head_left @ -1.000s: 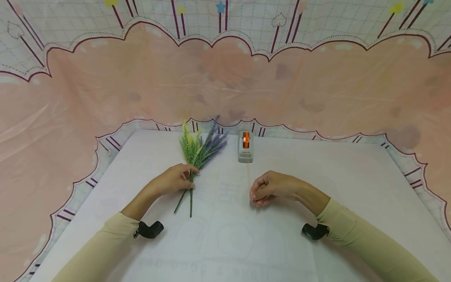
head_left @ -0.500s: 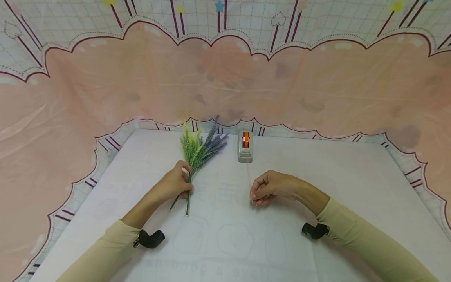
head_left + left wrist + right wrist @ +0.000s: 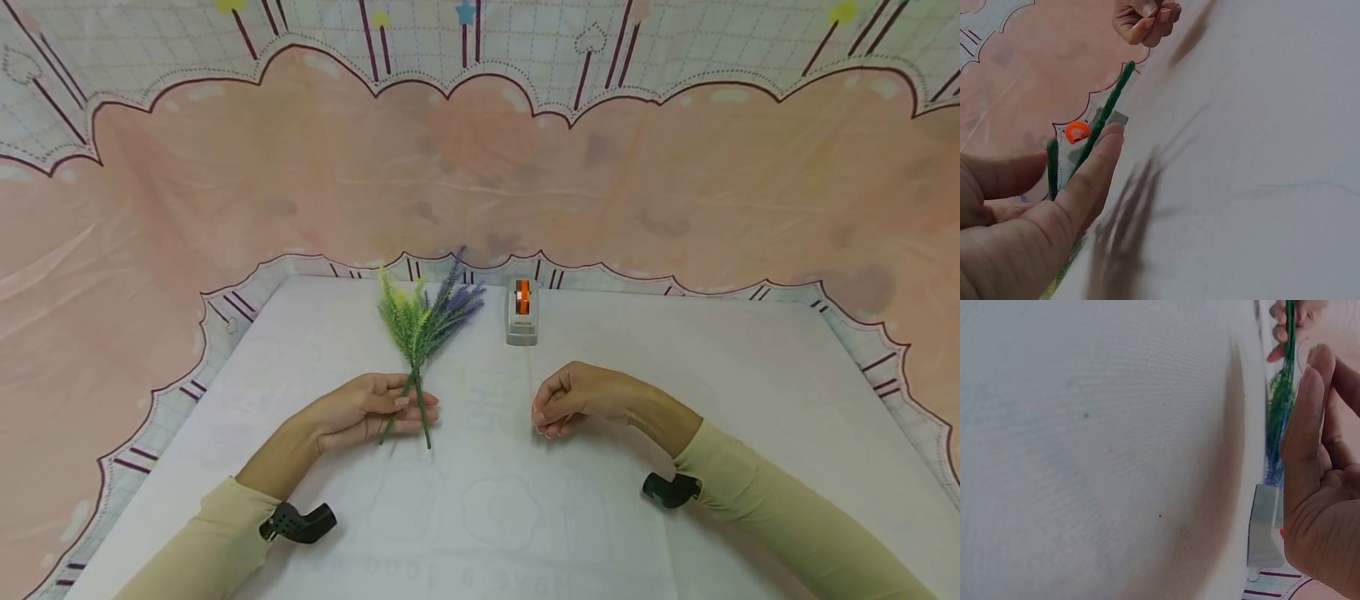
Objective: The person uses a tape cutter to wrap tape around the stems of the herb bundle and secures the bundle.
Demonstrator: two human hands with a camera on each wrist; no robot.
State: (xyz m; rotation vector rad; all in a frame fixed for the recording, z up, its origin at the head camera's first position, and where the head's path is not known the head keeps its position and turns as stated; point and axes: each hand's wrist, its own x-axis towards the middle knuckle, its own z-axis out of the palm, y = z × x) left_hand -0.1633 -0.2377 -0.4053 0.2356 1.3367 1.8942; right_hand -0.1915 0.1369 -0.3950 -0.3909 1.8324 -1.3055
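Observation:
Yellow-green and purple artificial lavender sprigs (image 3: 431, 321) fan out, their green stems crossing in my left hand (image 3: 371, 412). There the thumb lies against the stems, with the fingers behind them; in the left wrist view two stem ends (image 3: 1110, 103) stick up past the fingers. My right hand (image 3: 573, 404) pinches with thumb and curled fingertips together. A faint, thin strip of tape (image 3: 528, 367) runs from the tape dispenser (image 3: 522, 312) down to those fingertips. The dispenser is grey with an orange core and stands beyond both hands. The strip's end is hidden in the fingers.
A white-covered table (image 3: 720, 400) lies under both hands. Behind it hangs a peach and white patterned cloth (image 3: 480, 175). Black wrist cameras are worn at the left cuff (image 3: 298, 522) and the right cuff (image 3: 671, 492).
My left hand turns from gripping the stems from above to supporting them from below, fingers now stretched under them; the stems' lower ends shift right. The right hand stays still.

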